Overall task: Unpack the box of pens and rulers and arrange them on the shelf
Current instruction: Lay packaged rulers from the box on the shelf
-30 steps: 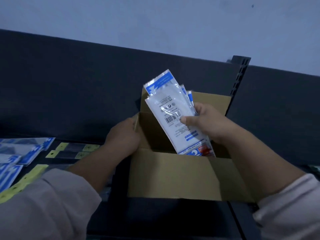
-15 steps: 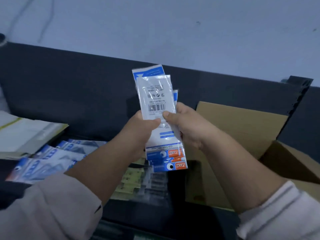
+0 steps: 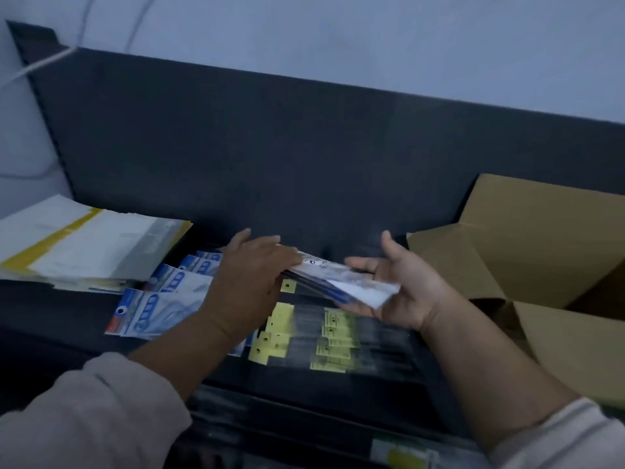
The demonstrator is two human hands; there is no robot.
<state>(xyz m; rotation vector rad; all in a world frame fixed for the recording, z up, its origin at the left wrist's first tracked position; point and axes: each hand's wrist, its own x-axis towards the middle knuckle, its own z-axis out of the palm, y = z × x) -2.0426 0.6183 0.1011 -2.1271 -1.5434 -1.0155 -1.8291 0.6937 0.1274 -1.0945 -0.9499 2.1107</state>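
A small stack of white-and-blue ruler packets [image 3: 351, 285] lies flat between my hands, just above the black shelf [image 3: 389, 390]. My left hand [image 3: 248, 282] covers and grips the stack's left end, fingers stretched over the top. Palm up under the right end, my right hand [image 3: 402, 296] carries the stack on straight fingers, thumb raised. The open cardboard box [image 3: 527, 252] stands to the right of my right hand. How much the box still holds is hidden.
More blue-and-white packets [image 3: 159, 302] lie fanned on the shelf under my left forearm. Clear packs with yellow tags [image 3: 304, 336] lie in rows below my hands. A pile of white and yellow envelopes [image 3: 84, 245] sits at the left. The dark back panel [image 3: 304, 157] closes off the rear.
The packets came out of the box and left with both hands. They were upright and now lie flat, low over the shelf. My view has swung left, leaving the box at the right.
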